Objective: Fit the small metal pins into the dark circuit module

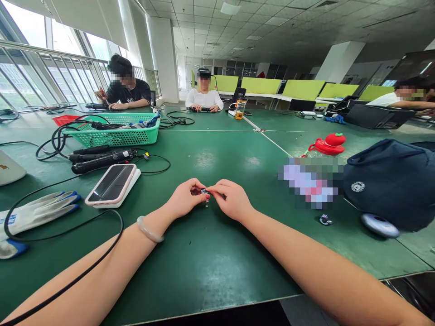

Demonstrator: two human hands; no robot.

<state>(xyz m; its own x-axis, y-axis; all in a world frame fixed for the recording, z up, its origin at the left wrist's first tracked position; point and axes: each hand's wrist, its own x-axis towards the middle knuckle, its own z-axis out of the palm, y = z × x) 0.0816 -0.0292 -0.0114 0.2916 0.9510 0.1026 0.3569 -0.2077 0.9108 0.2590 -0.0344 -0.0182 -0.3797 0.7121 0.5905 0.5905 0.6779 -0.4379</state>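
In front of me, over the green table [217,271], my left hand [186,198] pinches a small dark, shiny piece [204,192] between thumb and fingers. A short clear bit hangs below it. My right hand [233,199] is closed too, its thumb and index fingertips meeting at the piece's right side. The fingers cover much of the piece, and its kind is too small to make out. Another small dark, shiny object [325,220] lies on the table to the right of my right hand.
To the left are a phone [112,183] on a white box, work gloves [41,210], black handheld devices [103,158] and a green basket [118,136] with cables. A cable crosses my left forearm. Rightward stand a red-lidded bottle [328,146], dark bag [390,185] and mouse [379,225]. Several people sit beyond.
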